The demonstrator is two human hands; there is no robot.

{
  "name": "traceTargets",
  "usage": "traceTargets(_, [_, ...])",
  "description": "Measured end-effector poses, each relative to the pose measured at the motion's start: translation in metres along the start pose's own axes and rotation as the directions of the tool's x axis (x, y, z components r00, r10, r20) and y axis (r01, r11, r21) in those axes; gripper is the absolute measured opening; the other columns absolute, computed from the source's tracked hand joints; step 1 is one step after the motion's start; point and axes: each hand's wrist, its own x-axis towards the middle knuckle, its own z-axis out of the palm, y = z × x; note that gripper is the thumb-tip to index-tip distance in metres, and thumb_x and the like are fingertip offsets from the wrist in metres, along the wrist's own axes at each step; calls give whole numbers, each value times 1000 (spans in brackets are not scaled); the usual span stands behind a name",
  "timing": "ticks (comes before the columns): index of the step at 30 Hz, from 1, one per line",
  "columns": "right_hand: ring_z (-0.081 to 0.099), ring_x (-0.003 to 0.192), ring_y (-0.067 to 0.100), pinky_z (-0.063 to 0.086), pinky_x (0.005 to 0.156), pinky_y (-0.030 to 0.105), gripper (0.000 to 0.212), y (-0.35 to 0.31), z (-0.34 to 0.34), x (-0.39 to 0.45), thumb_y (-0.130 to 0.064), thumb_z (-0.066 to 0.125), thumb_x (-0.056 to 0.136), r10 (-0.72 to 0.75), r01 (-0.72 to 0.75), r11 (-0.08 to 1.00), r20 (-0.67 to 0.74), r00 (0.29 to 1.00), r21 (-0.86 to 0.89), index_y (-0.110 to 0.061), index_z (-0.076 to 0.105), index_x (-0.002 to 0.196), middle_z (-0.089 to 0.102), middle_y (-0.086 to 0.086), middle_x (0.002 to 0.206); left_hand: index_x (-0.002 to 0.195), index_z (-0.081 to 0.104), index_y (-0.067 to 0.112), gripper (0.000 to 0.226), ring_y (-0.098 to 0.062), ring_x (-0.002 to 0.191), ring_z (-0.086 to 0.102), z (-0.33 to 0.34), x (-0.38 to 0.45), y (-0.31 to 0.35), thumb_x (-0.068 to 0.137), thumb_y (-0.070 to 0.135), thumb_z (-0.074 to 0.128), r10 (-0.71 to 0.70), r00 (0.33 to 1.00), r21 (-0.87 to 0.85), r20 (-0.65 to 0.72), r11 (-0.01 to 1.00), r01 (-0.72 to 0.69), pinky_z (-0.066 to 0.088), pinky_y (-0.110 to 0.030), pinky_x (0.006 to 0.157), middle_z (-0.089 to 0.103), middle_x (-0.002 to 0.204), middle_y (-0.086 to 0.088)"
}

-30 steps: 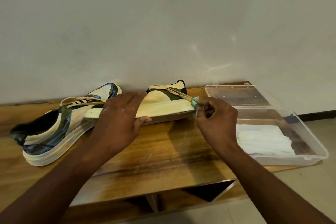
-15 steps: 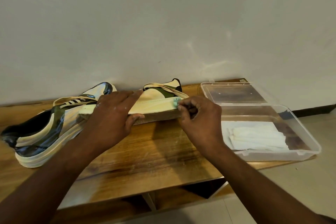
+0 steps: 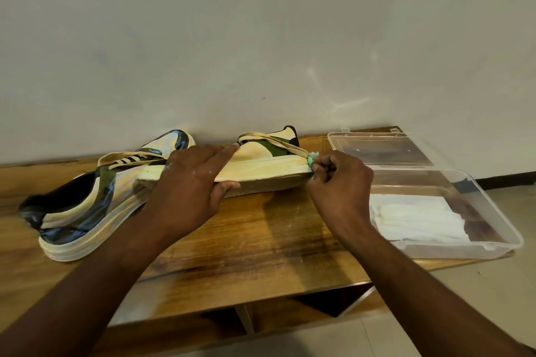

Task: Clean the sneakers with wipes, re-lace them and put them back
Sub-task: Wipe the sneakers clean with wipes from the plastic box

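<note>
Head view, nearest first: two forearms reach forward over the wooden tabletop (image 3: 261, 240). Left hand (image 3: 188, 191) clamps the held sneaker (image 3: 261, 168) at mid-length, fingers laid over the upper and thumb under the sole edge, so the shoe lies tipped on its side with the pale sidewall toward the camera. Right hand (image 3: 339, 182) has its grip pinched together on a small green wipe (image 3: 311, 160), pressed against the sneaker's right-hand end, where a loose lace (image 3: 278, 143) crosses. The shoe's long axis runs left to right, so any wiping stroke would likely travel leftward from the right hand toward the left; the right hand is the nearer one to the uncleaned run of sidewall. Second sneaker (image 3: 87, 211) rests upright at left, just beside and partly behind the held one. Clear plastic box (image 3: 493, 226), lid open, sits at right with white wipes (image 3: 414, 217) inside. Cleaning is judged under way; re-lacing not yet begun.
</note>
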Motion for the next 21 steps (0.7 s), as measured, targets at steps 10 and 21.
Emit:
traceTargets(10, [67,84,10,56,73,23,15,-1,-4,1,-3,76,88,-69,69,997,-4,998,-17,-14,77,99,73,-3,95,151,55,18,67,-32,119,62,0,-4,-1,88,39,66,29,998,-37,-47,999,-31,49,-54,98,68,131,-8])
traceTargets(21, [72,69,13,65,69,38,12,-5,-41,-3,-7,77,83,24,-16,999,151,988,-51,-18,78,87,76,-7,85,149,54,10,62,-25,132,52,6,-11,-5,95,31,75,231,968,-119,-95,963,-241,38,-55,119,61,139,-10])
